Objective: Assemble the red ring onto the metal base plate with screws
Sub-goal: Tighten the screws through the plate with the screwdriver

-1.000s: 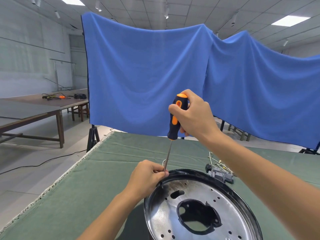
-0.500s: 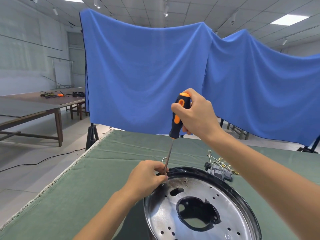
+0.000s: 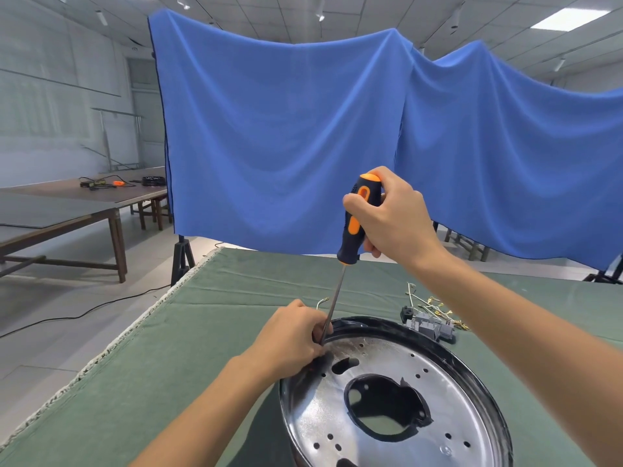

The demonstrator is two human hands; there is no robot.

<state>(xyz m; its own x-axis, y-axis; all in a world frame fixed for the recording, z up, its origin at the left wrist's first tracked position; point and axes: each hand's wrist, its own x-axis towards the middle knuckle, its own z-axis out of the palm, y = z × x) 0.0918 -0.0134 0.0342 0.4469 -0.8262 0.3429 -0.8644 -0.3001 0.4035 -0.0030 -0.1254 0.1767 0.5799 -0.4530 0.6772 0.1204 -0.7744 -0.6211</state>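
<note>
not much has moved since a second ago, my right hand (image 3: pixel 391 219) has just re-set a little on the screwdriver (image 3: pixel 355 224) handle, and the shaft still runs down to the same spot at the far-left rim of the metal base plate (image 3: pixel 448 399). right fingers are wrapped around the black and orange handle. my left hand (image 3: pixel 291 338) is curled in at the tip, pinching around the shaft to steady it, though i can't tell if there's a screw under there since my fingers hide it. the red ring isn't anywhere i can see. beyond the plate's far edge sits a grey connector (image 3: pixel 429 326) with loose wires. worry from here: the shaft leans, so if i push while turning the tip could hop off and jab my left fingers or scratch the plate.
</note>
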